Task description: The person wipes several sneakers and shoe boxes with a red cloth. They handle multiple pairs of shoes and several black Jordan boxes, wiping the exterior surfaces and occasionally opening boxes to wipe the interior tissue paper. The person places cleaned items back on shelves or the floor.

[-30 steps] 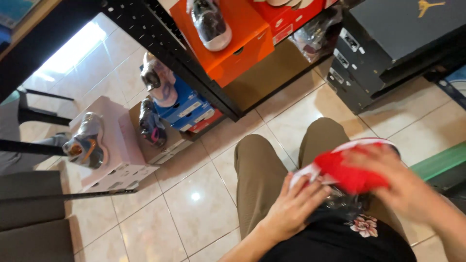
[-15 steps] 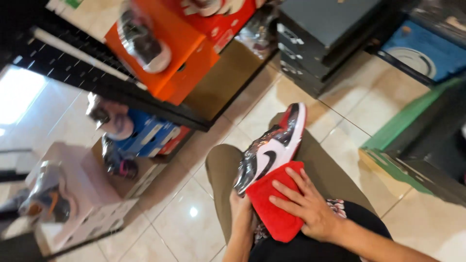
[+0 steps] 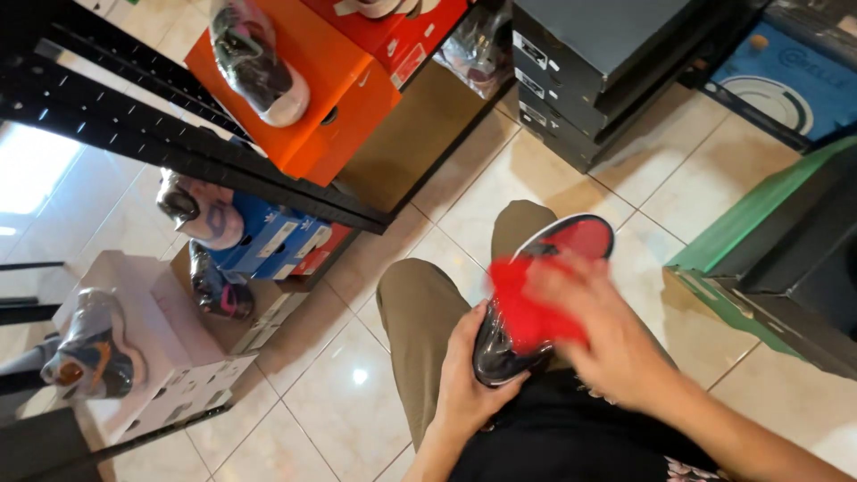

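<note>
Seated person, head view, looking down over khaki-trousered knees onto tan floor tiles (image 3: 312, 411).

Open room: bare tile is lying ahead of the knees and to the left. A black shelf rack (image 3: 161, 147) is bounding it at upper left, carrying an orange shoebox (image 3: 330, 107) with a sneaker on top. A stack of dark boxes (image 3: 589, 80) is closing the top, and a green-edged crate (image 3: 741, 223) is crowding the right, near the right knee.

Shoe (image 3: 536, 308): red-and-black, glossy, sitting over the lap, sole turned upward, toe pointing away.

Left hand (image 3: 473, 375): fingers curling closed around the shoe's near end, gripping it from below.

Right hand (image 3: 607, 339): motion-blurred, fingers bent over a red cloth (image 3: 527, 308), pressing it against the shoe's upturned side.
</note>
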